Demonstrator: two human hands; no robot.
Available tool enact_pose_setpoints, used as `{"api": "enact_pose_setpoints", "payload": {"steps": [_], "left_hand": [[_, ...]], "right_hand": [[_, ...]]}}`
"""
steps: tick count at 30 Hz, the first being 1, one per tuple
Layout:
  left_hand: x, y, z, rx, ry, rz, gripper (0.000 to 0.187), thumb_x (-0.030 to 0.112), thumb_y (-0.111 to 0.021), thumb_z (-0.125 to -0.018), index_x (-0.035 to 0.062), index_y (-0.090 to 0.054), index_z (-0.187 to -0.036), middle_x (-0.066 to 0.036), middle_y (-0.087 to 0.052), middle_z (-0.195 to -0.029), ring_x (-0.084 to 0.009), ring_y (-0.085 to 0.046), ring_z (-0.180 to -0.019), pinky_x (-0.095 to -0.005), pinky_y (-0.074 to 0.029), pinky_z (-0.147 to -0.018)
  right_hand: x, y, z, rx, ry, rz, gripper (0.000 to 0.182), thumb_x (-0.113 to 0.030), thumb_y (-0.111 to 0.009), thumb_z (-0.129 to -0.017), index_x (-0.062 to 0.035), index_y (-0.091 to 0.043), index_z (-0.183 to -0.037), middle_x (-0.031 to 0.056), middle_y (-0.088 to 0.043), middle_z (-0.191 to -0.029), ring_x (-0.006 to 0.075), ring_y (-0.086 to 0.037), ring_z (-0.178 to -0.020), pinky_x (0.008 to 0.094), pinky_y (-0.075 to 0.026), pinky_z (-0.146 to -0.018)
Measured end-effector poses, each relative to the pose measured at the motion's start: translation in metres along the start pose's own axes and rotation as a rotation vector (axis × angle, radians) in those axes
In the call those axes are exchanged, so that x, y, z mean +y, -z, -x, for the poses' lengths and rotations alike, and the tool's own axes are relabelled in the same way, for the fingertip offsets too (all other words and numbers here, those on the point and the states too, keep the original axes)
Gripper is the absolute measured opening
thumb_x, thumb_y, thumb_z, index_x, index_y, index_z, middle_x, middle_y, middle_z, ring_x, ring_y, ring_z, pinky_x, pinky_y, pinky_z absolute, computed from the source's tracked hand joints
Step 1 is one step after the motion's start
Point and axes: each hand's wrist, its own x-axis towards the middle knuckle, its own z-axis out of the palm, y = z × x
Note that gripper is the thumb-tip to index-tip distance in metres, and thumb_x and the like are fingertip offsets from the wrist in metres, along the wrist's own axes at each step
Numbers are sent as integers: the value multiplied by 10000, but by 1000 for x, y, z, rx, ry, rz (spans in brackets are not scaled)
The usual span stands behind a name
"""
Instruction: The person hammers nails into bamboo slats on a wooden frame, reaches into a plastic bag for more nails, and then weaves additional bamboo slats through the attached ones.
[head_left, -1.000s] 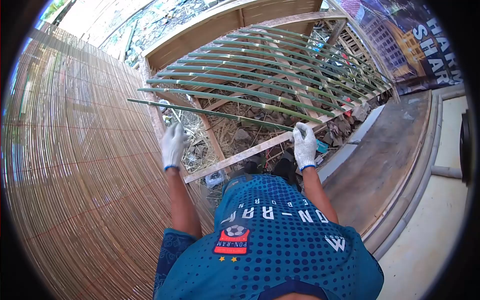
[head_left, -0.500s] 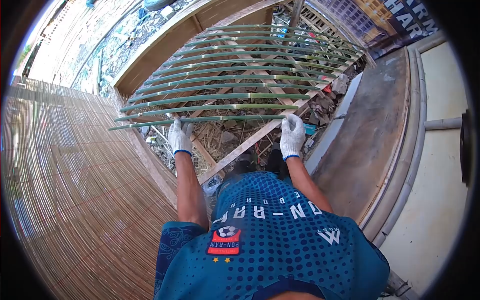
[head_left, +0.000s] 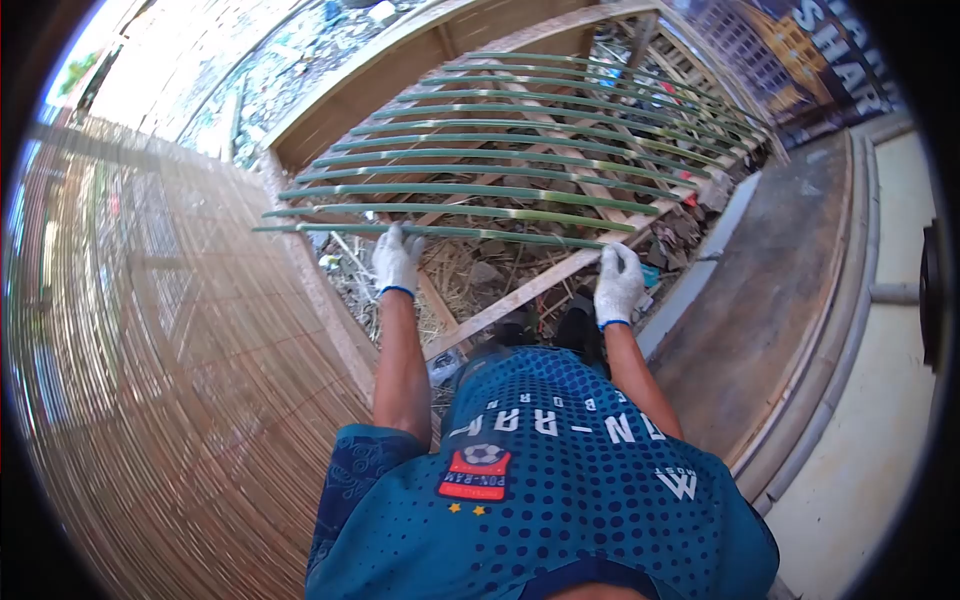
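Note:
Several green bamboo strips (head_left: 480, 189) lie roughly parallel across a wooden frame (head_left: 530, 287). The nearest strip (head_left: 450, 233) reaches past the frame's left beam. My left hand (head_left: 397, 262), in a white knit glove, has its fingers around this strip left of its middle. At the strip's right end, my right hand (head_left: 619, 285), gloved too, pinches it beside the wooden beam. The fingertips of my right hand are partly hidden, and the strip's end lies right by them.
A slatted bamboo mat (head_left: 180, 350) covers the left side. Rubble and straw (head_left: 485, 272) show beneath the strips. A brown board (head_left: 765, 290) and bamboo poles (head_left: 850, 330) run along the right. A printed banner (head_left: 790, 60) hangs at the back right.
The view has shifted, so the frame and both hands appear further right. Both hands remain at the nearest strip, and the strips keep much the same layout.

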Motion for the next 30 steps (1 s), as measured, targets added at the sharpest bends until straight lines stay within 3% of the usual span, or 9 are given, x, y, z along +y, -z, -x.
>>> {"api": "enact_pose_setpoints", "payload": {"steps": [2,4,7,14,23,25,27,29,30], "left_hand": [[-4,-5,-3,11,38,15,273,249,-594,-1066,25,-617,-1221,-155,-681,-1220,-260,-713,-1048,-384,-632,-819],[24,-16,1,153,371,454,268,255,-604,-1063,30,-624,-1208,-140,-702,-1174,-257,-728,-997,-378,-637,-810],[36,-20,2,152,404,441,299,262,-595,-1075,28,-588,-1261,-147,-691,-1218,-283,-703,-1064,-403,-618,-895],[34,-19,3,187,425,490,212,241,-597,-1074,49,-635,-1156,-124,-727,-1156,-245,-735,-983,-384,-634,-834],[38,-18,6,163,418,491,252,241,-608,-1063,35,-634,-1207,-122,-692,-1165,-254,-719,-1016,-390,-631,-859],[20,-10,0,78,348,446,255,221,-595,-1066,22,-625,-1222,-133,-680,-1188,-265,-714,-1048,-390,-628,-849],[10,-2,6,-129,-195,-372,257,207,-579,-1070,9,-610,-1232,-142,-671,-1206,-277,-710,-1076,-393,-626,-840],[-14,2,-6,-46,81,199,256,217,-569,-1076,14,-601,-1228,-152,-676,-1220,-296,-714,-1066,-370,-631,-826],[-13,4,-4,-51,-22,-12,249,221,-570,-1077,22,-604,-1222,-151,-688,-1207,-293,-716,-1056,-366,-633,-823]], "right_hand": [[-4,-1,0,-10,-54,-36,295,-287,-711,-983,-32,-736,-1128,132,-757,-1091,266,-709,-1019,389,-531,-938],[6,-5,-4,-5,-66,-57,294,-288,-717,-981,-28,-737,-1118,116,-755,-1085,247,-700,-1009,378,-527,-938],[5,-4,-4,4,-3,-4,297,-292,-715,-984,-25,-731,-1114,112,-750,-1096,243,-694,-1027,375,-526,-939],[7,-4,-5,-6,-15,20,345,-321,-700,-993,-7,-722,-1136,144,-748,-1123,279,-692,-1054,395,-515,-964],[-2,-4,-3,0,-52,6,332,-317,-699,-993,-16,-727,-1128,145,-748,-1099,289,-695,-1037,404,-518,-954],[-3,-3,-2,19,-8,-1,324,-306,-685,-999,-13,-726,-1132,162,-754,-1091,295,-709,-1031,401,-529,-941],[1,-4,-2,15,8,10,320,-301,-678,-1003,-14,-725,-1135,175,-754,-1095,301,-715,-1035,402,-535,-937],[0,-4,-2,15,-19,9,316,-297,-675,-1003,-16,-724,-1137,178,-755,-1091,311,-719,-1030,406,-539,-936],[0,-5,-2,11,-32,-16,317,-294,-676,-1002,-10,-720,-1137,178,-757,-1085,316,-721,-1020,409,-541,-933]]}}
